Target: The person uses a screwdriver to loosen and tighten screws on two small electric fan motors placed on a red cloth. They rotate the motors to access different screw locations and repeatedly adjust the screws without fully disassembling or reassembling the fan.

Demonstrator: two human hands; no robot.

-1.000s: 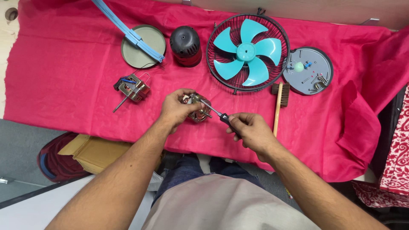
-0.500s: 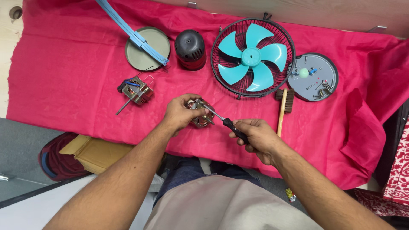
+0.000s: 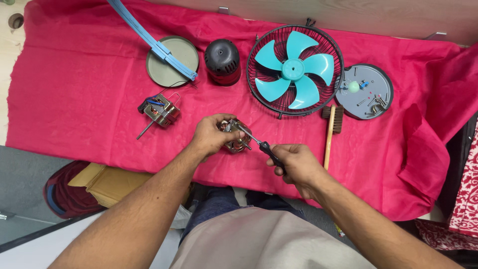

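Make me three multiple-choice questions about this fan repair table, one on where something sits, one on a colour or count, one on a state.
1. Where does the brush lie?
A. Right of the hands, below the fan guard
B. Inside the round lid
C. On the floor

2. How many blades has the turquoise fan?
A. Three
B. Five
C. Seven

3. What is the right hand doing?
A. Resting flat and empty
B. Gripping a screwdriver
C. Holding the brush

Answers: 1 A, the brush lies on the red cloth under the guard's right edge. 2 B, five blades show. 3 B, the screwdriver tip meets the metal motor part in the left hand.
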